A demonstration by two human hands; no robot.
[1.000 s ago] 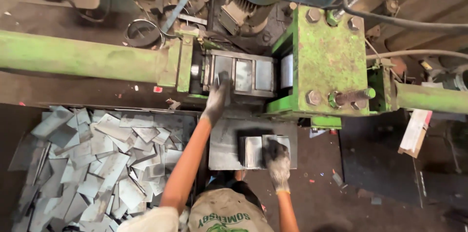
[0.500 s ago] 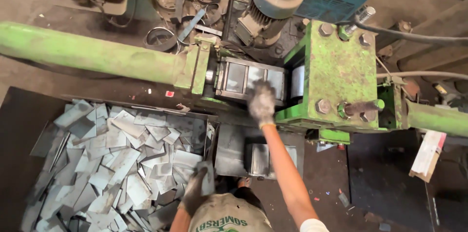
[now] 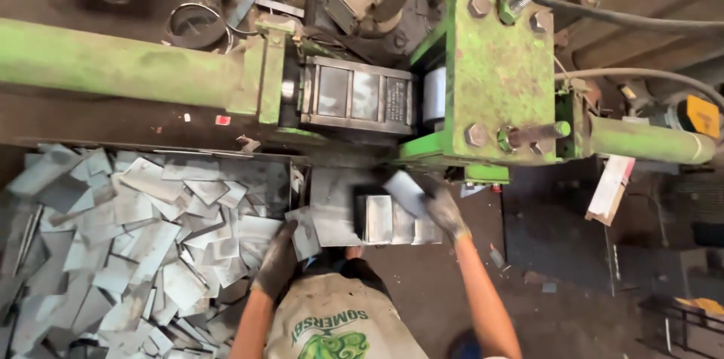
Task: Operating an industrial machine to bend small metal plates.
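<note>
- Since half a second earlier, the right hand [image 3: 445, 212] has come away from the die block [image 3: 356, 95] of the green press [image 3: 501, 72] and now sits low over the small steel tray [image 3: 332, 212]; the left hand [image 3: 277, 259] has stayed at the edge of the blank pile [image 3: 136, 246].
- Right hand, gloved, is closed on one flat grey metal piece [image 3: 406, 191], held tilted by its lower corner, which keeps the fingers off its long edges.
- Left hand, gloved, pinches a single metal blank [image 3: 303, 232] at the pile's right margin, just beside the tray's left rim; only that one blank is lifted clear of the heap.
- Stacked pieces [image 3: 392, 219] lie in the tray directly under the right hand, near the person's body and below the press mouth, within short reach of both hands.
- Blank pile fills the bin to the left, with sheets overlapping at all angles and many exposed sharp corners.
- Open room: bare dark floor to the right of the right forearm; the die block stands unobstructed above the tray.
- Tight spots: the press frame's lower edge sits just above the right hand, and the bin wall [image 3: 296, 178] stands between pile and tray.
</note>
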